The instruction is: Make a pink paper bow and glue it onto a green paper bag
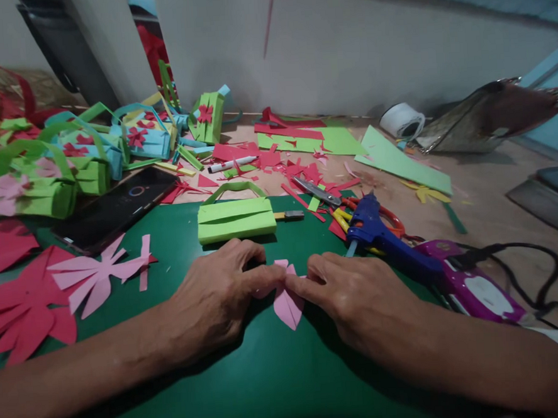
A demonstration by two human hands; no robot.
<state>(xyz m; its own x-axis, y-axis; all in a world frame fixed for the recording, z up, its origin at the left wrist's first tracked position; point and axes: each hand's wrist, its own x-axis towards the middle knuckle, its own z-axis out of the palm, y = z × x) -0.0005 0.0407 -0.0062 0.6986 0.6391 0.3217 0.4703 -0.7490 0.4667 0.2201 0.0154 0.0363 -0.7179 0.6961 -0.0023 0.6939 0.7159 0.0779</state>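
Here, both of your hands meet at the middle of a dark green cutting mat (252, 387) on the tabletop. Your left hand (216, 298) and right hand (360, 298) each pinch a small pink petal-shaped paper cut-out (289, 308), fingers closed on its upper part while its lower petals lie flat on the mat. Just behind it sits a light green folded paper basket (235, 219). A blue glue gun (379, 231) lies near your right hand, beside metal scissors (323, 197). A larger pink paper flower (96, 274) lies off to the left, well apart from your hands.
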